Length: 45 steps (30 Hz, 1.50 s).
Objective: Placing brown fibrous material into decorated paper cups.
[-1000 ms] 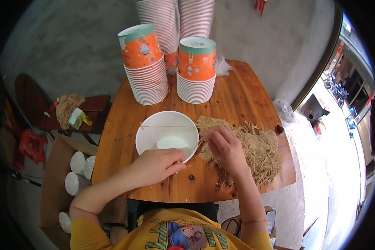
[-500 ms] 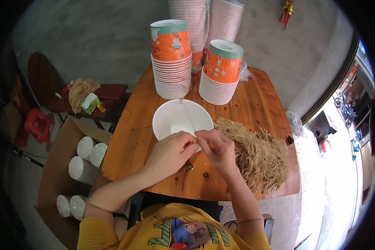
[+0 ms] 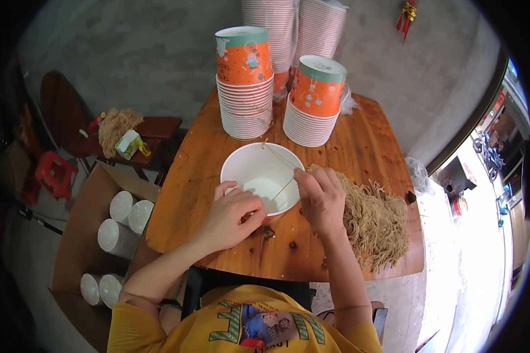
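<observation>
Bucket (image 3: 258,173) stands upright; my left grip (image 3: 234,215) half-curls at its near-left rim, hold unclear; my right grip (image 3: 323,197), fingertips pinched together on thin cord (image 3: 284,189), at its right edge.

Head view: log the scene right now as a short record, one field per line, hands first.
Left hand: at the near-left rim of the bucket; its grip is unclear
Right hand: pinching a thin cord by the bucket's right rim
Bucket: white inside, mouth up
Loose bundle: tan strands, right of the bucket
Stacks: two nearer orange-and-green ones, left and right, upside down
Support: wooden table
Floor, left: cardboard box with white cylinders
</observation>
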Motion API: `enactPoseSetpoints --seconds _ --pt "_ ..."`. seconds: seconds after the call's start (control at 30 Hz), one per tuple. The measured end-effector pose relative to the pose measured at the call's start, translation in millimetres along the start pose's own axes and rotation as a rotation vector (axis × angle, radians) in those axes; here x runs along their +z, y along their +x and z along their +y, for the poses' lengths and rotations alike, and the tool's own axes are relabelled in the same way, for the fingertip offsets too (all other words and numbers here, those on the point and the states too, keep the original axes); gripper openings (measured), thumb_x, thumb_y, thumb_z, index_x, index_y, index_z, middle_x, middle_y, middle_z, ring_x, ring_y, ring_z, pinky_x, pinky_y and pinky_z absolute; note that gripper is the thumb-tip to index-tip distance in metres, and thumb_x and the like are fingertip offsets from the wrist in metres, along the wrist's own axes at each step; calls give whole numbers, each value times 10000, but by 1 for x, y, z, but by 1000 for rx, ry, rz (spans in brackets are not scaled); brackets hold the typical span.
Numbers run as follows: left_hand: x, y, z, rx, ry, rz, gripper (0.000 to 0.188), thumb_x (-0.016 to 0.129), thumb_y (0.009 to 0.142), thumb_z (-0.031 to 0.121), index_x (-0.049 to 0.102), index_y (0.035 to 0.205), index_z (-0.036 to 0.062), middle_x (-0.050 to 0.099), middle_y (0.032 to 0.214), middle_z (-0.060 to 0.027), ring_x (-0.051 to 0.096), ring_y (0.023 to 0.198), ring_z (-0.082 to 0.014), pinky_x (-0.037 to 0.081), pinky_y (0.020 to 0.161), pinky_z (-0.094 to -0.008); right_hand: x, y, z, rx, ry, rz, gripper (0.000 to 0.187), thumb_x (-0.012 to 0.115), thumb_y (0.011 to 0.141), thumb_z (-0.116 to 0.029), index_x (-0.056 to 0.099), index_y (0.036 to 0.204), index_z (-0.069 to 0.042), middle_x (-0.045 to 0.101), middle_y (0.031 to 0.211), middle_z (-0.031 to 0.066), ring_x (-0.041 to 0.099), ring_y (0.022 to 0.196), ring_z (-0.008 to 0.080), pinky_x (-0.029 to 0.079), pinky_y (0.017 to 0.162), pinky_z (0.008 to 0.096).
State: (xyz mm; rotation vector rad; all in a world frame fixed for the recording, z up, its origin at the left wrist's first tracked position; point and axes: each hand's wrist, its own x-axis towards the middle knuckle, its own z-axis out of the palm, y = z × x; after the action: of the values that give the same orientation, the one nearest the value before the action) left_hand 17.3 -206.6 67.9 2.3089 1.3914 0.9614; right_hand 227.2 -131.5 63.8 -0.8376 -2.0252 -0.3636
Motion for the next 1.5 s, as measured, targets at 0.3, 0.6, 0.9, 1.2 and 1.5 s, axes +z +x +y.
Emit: enactPoseSetpoints --seconds 0.3,0.6,0.9,1.2,1.5 --pt "-32 10 -42 286 22 87 78 635 886 137 639 955 100 541 853 -41 540 889 -249 319 960 -411 -9 -21 31 -4 116 0 294 729 742 -69 625 1015 -95 578 851 65 555 816 273 481 723 369" --pt "-82 70 -50 -182 -659 160 188 563 969 133 638 1063 -12 587 891 7 549 857 -68 455 775 -226 24 -36 -20 -18 616 -183 792 932 558 -303 570 1256 -205 345 1328 182 334 1330 393 372 1082 521" --pt "-218 207 -100 227 -1255 -45 359 531 972 405 612 1008 58 645 947 -55 615 940 -148 509 814 -279 69 160 19 224 988 167 636 679 882 -263 379 1411 -74 414 1292 141 420 1207 285 397 1017 393" --pt "-197 278 -139 121 -686 236 920 415 819 820 465 1352 72 596 1223 -71 543 1148 -154 352 1065 -347 131 303 111 342 890 89 543 291 1041 -451 548 1231 -12 576 1142 79 508 1019 172 381 976 331" --pt "-132 279 -214 -218 -619 371 884 288 910 758 283 1501 101 350 1508 -120 296 1412 -250 217 1157 -384 203 255 123 432 831 -124 548 419 962 -475 603 1057 33 664 920 211 663 813 285 496 749 396"
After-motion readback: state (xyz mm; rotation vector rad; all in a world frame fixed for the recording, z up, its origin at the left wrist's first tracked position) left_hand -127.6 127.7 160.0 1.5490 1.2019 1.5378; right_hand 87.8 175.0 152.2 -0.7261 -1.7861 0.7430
